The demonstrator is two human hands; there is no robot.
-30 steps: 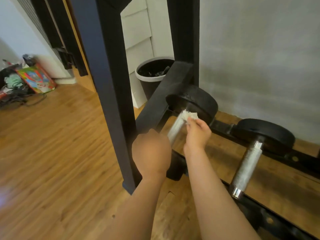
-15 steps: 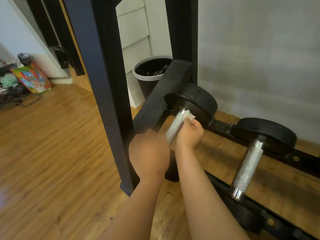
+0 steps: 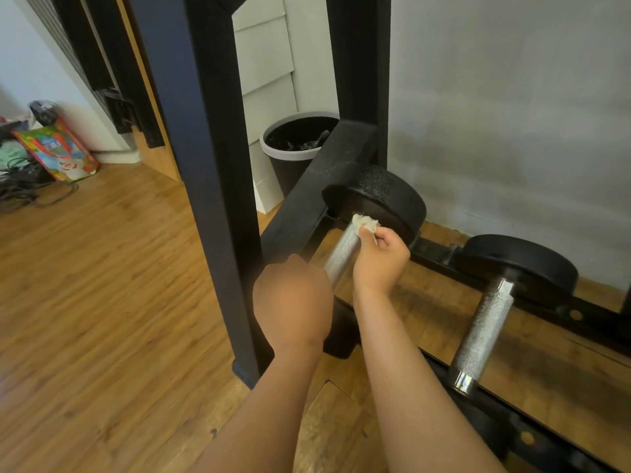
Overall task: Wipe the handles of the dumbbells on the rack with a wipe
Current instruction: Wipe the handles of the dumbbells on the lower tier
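Two dumbbells lie on a low black rack (image 3: 512, 435). The left dumbbell has a knurled silver handle (image 3: 343, 254) and a black far head (image 3: 386, 196). My right hand (image 3: 380, 261) pinches a crumpled white wipe (image 3: 365, 222) against the far end of that handle, by the head. My left hand (image 3: 293, 302) is curled over the handle's near end, with its fingers hidden beneath it. The right dumbbell (image 3: 485, 332) lies untouched, its handle bare.
A thick black rack post (image 3: 205, 165) stands just left of my left hand. Behind the rack stands a black bin with a grey rim (image 3: 290, 165). A colourful bag (image 3: 58, 155) and cables (image 3: 30, 192) lie at the far left on the wood floor.
My right hand has drawn back slightly along the handle, still holding the wipe at its far end. My left hand has stayed in place.
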